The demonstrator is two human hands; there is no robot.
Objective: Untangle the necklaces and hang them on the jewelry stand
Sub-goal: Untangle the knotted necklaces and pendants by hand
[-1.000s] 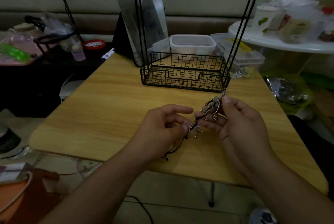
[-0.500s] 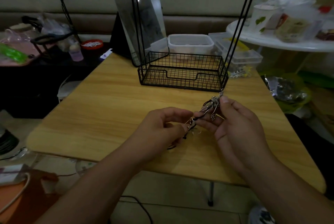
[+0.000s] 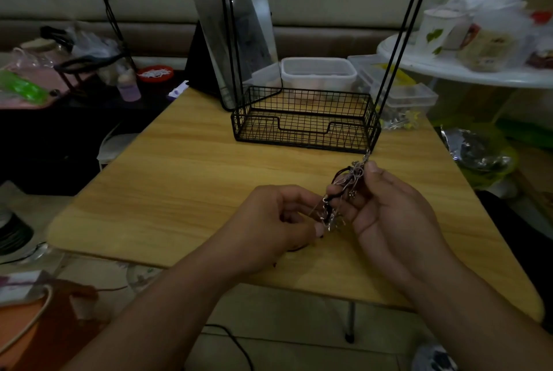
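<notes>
While both hands pinch the necklaces [image 3: 344, 191], knots can tighten
left hand [image 3: 278, 221] and right hand [image 3: 389, 215] pulling apart risks snapping a chain

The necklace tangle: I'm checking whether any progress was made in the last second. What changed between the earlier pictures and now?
Little changed. The left hand closed in on the lower end of the necklace tangle, and the dark cord that hung below it is now mostly tucked behind that hand. The right hand still pinches the upper end. The tangle is not undone, and the wire basket of the jewelry stand stayed put.
</notes>
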